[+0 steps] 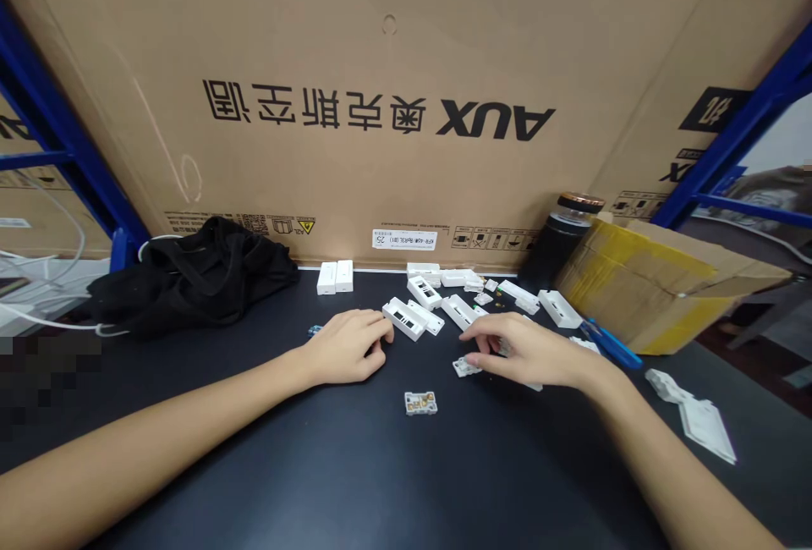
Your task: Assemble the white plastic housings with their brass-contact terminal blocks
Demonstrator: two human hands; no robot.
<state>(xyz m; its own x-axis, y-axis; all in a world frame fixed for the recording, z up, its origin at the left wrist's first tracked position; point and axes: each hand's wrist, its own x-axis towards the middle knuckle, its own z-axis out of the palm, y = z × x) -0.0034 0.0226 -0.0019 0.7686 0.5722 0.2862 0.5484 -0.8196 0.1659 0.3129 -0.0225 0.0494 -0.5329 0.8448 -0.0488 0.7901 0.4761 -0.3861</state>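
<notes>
My left hand point(351, 347) rests on the dark table with its fingers curled in; whether it holds anything is hidden. Under the fingertips of my right hand point(517, 349) lies a small white part point(465, 367), touched or nearly touched by the thumb, while the index finger is bent above it. A small white piece with brass-coloured metal bits point(420, 403) sits on the table between and nearer than the hands. White rectangular housings point(404, 319) are spread beyond the hands, and more white pieces show partly beneath my right hand.
Behind stands a large cardboard box point(381, 169). Black cloth point(196, 279) is at the left, beside two white boxes point(335, 277). To the right are a dark bottle point(555, 237), a small taped carton point(647, 279), a blue tool point(612, 343) and white plastic pieces point(705, 425).
</notes>
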